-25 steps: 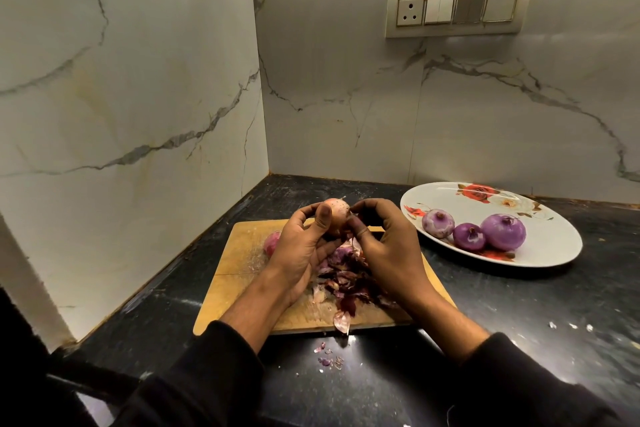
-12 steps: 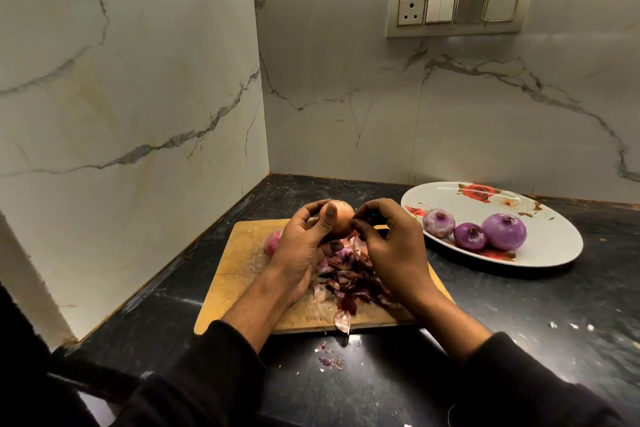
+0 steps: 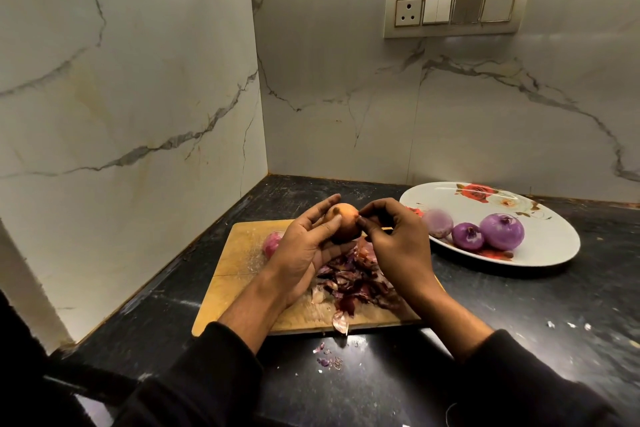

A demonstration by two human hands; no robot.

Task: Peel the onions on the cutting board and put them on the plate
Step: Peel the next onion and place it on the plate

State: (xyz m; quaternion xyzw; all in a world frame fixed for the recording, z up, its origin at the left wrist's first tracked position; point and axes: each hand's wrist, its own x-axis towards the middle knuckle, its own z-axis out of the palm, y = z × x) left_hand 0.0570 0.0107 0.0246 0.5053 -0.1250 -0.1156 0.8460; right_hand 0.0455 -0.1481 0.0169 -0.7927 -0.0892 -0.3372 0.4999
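We note the left hand [image 3: 304, 253] still grips the unpeeled onion [image 3: 343, 224], rotated since; right hand [image 3: 398, 246] fingers now pinch its skin. 3 peeled onions [image 3: 502, 230] plated.

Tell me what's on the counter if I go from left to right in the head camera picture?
Cutting board → pink onion on the board → onion held in the hands → pale peeled onion on the plate → small purple onion → big purple onion → far rim of the plate.
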